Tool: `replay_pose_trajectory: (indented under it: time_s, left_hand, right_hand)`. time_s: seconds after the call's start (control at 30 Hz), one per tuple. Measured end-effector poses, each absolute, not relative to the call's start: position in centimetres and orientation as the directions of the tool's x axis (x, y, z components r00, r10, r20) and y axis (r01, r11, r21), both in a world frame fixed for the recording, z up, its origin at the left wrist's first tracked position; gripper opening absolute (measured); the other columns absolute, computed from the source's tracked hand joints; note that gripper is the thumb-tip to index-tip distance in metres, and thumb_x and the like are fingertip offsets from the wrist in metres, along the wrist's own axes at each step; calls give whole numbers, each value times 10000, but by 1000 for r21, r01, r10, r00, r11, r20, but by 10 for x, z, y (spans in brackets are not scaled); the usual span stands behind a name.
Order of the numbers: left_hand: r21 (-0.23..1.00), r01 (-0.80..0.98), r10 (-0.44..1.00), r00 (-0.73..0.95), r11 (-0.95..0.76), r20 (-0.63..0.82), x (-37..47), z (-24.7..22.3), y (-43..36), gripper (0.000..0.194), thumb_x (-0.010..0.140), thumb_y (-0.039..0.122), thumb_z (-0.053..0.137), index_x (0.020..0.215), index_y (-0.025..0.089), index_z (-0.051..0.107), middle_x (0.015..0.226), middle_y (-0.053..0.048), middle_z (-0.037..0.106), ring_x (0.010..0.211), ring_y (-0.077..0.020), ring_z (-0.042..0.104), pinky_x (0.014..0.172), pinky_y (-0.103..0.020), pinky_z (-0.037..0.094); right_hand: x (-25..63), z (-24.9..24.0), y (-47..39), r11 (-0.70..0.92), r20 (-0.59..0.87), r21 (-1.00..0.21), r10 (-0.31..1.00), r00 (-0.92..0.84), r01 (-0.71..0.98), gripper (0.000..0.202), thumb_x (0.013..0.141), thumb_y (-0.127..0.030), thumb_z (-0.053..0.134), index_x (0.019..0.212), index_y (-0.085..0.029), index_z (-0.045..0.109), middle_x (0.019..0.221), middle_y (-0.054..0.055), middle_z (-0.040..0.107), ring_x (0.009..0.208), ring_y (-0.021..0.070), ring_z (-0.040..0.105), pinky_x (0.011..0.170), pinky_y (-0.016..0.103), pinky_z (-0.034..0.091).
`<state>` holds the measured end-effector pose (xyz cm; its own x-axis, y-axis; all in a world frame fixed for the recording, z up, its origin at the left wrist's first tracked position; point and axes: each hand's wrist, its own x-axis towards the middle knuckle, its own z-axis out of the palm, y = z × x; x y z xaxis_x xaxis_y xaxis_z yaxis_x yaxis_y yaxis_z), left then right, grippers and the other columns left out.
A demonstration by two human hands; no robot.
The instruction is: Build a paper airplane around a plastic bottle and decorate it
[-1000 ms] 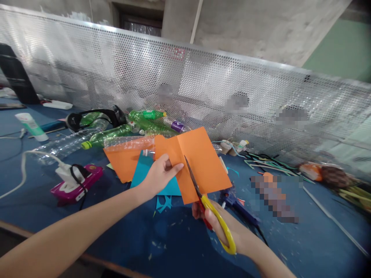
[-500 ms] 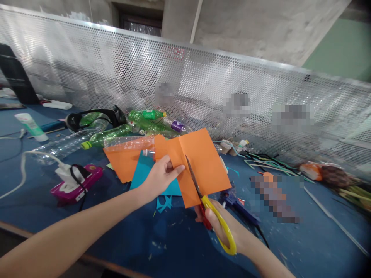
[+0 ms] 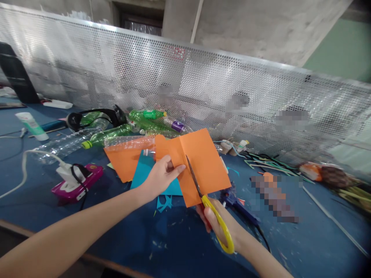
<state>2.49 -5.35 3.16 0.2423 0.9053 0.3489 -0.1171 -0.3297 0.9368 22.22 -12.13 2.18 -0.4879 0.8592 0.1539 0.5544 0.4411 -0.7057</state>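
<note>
My left hand (image 3: 164,175) pinches a sheet of orange paper (image 3: 207,162) near its left part, thumb on top. A crease runs down the sheet, and a rounded tab sticks out at its upper left. My right hand (image 3: 222,222) is closed around scissors (image 3: 222,224) with one yellow and one red handle. One dark blade lies over the paper, pointing up and away; the other blade is hidden beneath it. Under the left hand lies blue paper (image 3: 142,172), with a second orange sheet (image 3: 124,162) to its left. Blue paper scraps (image 3: 164,204) are just below.
Green bottles (image 3: 113,133) and clear bottles lie behind the paper. A purple power strip (image 3: 92,177) with a white plug stands at left. Right of the scissors is a blue glue gun (image 3: 240,206) with its cord. A perforated metal screen (image 3: 130,73) borders the table's back.
The scissors' handles have drawn closer together, with less of the red one showing. The left hand and the orange sheet have stayed almost where they were.
</note>
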Motion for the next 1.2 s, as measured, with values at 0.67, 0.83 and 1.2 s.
replay_pose_trajectory:
  time_s: [0.67, 0.83, 1.2]
  left_hand:
    - [930, -150, 897, 254, -334, 363, 26, 31, -51, 266, 843, 332, 596, 1034, 161, 523, 1029, -89, 671, 946, -230, 644, 788, -336, 520]
    - [929, -168, 894, 259, -330, 365, 26, 30, -51, 277, 838, 338, 601, 1041, 166, 525, 1066, -96, 669, 947, -235, 647, 773, -333, 524]
    - [927, -183, 895, 255, -328, 367, 26, 27, -51, 260, 838, 326, 606, 1027, 163, 530, 1066, -94, 667, 933, -227, 648, 779, -333, 517]
  right_hand:
    - [222, 15, -120, 433, 185, -735, 868, -460, 522, 570, 859, -715, 169, 666, -221, 376, 456, -55, 355, 418, 98, 300, 430, 256, 273]
    - [224, 12, -119, 434, 192, -752, 864, -466, 495, 541, 870, -696, 211, 695, -210, 375, 503, -55, 357, 423, 81, 281, 404, 239, 236]
    - [225, 12, -119, 410, 178, -757, 879, -443, 509, 552, 856, -709, 226, 687, -207, 382, 526, -49, 362, 420, 75, 282, 378, 224, 230]
